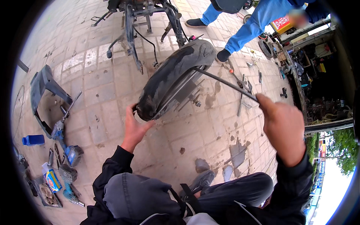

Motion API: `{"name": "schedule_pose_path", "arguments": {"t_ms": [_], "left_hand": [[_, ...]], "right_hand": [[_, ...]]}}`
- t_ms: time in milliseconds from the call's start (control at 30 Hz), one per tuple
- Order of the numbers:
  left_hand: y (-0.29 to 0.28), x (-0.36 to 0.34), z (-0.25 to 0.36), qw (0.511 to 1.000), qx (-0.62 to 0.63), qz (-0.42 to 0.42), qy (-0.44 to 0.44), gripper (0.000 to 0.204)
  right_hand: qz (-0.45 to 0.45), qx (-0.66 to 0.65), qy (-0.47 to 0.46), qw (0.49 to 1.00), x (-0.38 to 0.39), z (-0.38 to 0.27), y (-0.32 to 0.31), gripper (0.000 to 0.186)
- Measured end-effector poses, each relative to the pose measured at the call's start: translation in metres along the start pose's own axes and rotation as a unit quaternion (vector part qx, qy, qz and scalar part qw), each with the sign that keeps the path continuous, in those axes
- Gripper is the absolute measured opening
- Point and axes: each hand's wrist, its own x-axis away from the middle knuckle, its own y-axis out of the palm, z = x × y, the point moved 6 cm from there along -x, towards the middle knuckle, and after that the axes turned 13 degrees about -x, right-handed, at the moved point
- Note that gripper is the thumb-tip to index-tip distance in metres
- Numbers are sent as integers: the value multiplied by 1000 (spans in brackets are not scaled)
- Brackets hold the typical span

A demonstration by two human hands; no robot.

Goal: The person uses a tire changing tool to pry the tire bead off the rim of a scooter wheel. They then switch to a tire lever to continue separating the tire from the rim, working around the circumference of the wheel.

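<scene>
A worn black tyre (165, 73) on a wheel stands tilted on the paving in front of me. My left hand (135, 125) grips the tyre's near lower end, thumb on one side and fingers round the other. My right hand (284, 125) is closed round the end of a long dark tyre lever (228, 85). The lever's far tip meets the tyre's edge near its upper end, and it slants down from there to my fist. A metal axle part (196, 101) sticks out at the wheel's hub.
Beyond the tyre stands a motorbike frame (129, 30). A person in blue jeans (245, 33) is at the upper right. A grey plastic fairing (43, 84), a blue bottle (33, 140) and cordless power tools (73, 153) lie at left. Hand tools (242, 88) are scattered at right, near a cluttered open container (318, 71).
</scene>
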Motion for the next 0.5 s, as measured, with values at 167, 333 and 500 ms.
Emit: {"name": "schedule_pose_path", "arguments": {"t_ms": [167,333,500], "left_hand": [[2,-1,-9,1000,4,5,-8,78],[5,-1,0,1000,-1,11,-8,78],[-1,-2,-14,1000,1,17,-17,80]], "right_hand": [[21,-22,4,1000,13,5,30,33],[122,-221,97,963,56,5,85,20],[101,-380,188,900,67,-8,135,14]]}}
